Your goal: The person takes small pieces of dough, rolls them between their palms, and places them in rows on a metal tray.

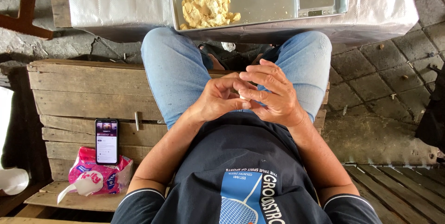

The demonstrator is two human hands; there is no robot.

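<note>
Both hands, the left hand and right hand, are pinching a small pale dough piece between fingertips over the lap; it is looking soft, light and easily deformed, so a gentle fingertip hold suits it.

Faded light-blue jeans; dark navy T-shirt, white-piped sleeve hems, blue chest panel with white racket graphic.
</note>
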